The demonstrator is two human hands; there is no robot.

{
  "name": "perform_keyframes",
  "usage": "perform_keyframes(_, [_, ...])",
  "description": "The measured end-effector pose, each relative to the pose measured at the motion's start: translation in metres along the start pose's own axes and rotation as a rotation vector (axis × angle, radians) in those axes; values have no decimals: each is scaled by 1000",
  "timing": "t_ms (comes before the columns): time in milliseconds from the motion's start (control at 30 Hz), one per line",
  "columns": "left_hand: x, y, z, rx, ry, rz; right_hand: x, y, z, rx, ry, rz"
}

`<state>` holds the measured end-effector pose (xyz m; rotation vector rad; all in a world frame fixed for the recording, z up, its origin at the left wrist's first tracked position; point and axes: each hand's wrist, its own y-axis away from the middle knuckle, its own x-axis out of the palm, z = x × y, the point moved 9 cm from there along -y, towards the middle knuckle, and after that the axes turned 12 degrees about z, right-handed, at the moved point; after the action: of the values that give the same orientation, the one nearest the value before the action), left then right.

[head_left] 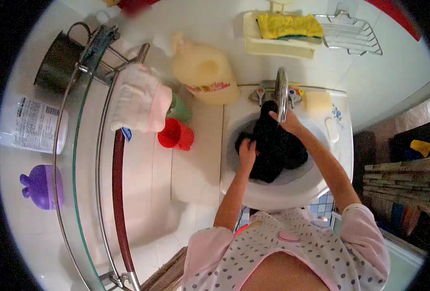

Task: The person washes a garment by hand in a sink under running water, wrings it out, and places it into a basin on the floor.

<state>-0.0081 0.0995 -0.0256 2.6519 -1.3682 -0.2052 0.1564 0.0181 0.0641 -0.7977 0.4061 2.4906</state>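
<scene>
A black cloth (275, 145), perhaps a garment, lies bunched and wet-looking in the white sink (258, 196), with greyish water around it. My left hand (247, 151) is closed on the near left part of the cloth, fingers curled into its folds. Beside the faucet (282, 94), my right hand (287, 122) grips the cloth's upper end, which is raised close to the spout. Some fingertips of both hands are hidden by the cloth.
Left of the sink stand a large cream jug (207, 70) and a red cup (171, 133). A glass shelf with metal rails (101, 160) holds a folded cloth (137, 99). Behind the sink hang a soap tray with a yellow sponge (290, 25) and a wire rack (350, 34).
</scene>
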Motion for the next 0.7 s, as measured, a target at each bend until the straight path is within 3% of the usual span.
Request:
perform_keyframes(33, [-6, 0, -11, 62, -13, -62, 7, 6, -8, 6, -3, 5])
perform_keyframes(67, [-3, 0, -6, 51, -12, -60, 0, 19, -26, -47, -76, -134])
perform_keyframes(100, [-9, 2, 4, 10, 86, -142, -10, 35, -42, -100, -145, -274])
perform_keyframes(133, [-15, 7, 8, -27, 183, -225, -15, 50, -51, -96, -143, -270])
perform_keyframes(200, [-14, 25, -1, -9, 185, -349, 3, 78, -75, 102, 23, -12])
perform_keyframes(267, [-17, 45, -18, 10, 184, -465, 23, 103, -65, 58, 206, 94])
perform_keyframes(333, [29, 58, -89, 486, -894, -220, 44, 117, -51, 62, 478, 279])
perform_keyframes(367, [32, 59, -85, 474, -894, -216, 50, 117, -48, 66, 474, 290])
perform_keyframes(433, [75, 48, -64, 435, -1270, 196, 54, 112, -44, 92, 550, 253])
perform_keyframes(633, [74, 25, -21, 188, -1363, 288, 82, 98, -55, 192, 658, 310])
perform_keyframes(700, [73, 24, -12, 87, -1263, 332, 83, 98, -55, 227, 653, 328])
